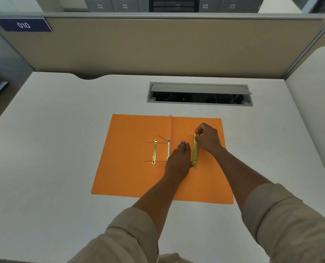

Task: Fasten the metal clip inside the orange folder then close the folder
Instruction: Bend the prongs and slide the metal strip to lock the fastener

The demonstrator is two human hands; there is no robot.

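Observation:
The orange folder (131,168) lies open and flat on the white desk. A gold metal clip bar (195,151) lies upright on its right leaf. My right hand (208,138) pinches the bar's far end with thumb and fingertips. My left hand (178,160) rests palm down beside the bar, its thumb touching the near end. On the left leaf sits a second gold bar (154,151) with thin prongs sticking out sideways. A silver strip (168,149) runs along the fold.
An open cable hatch (199,94) with a raised grey lid is set into the desk (53,149) behind the folder. A beige partition (157,46) closes the far side, with a label reading 010 at its left. Another desk section adjoins at right.

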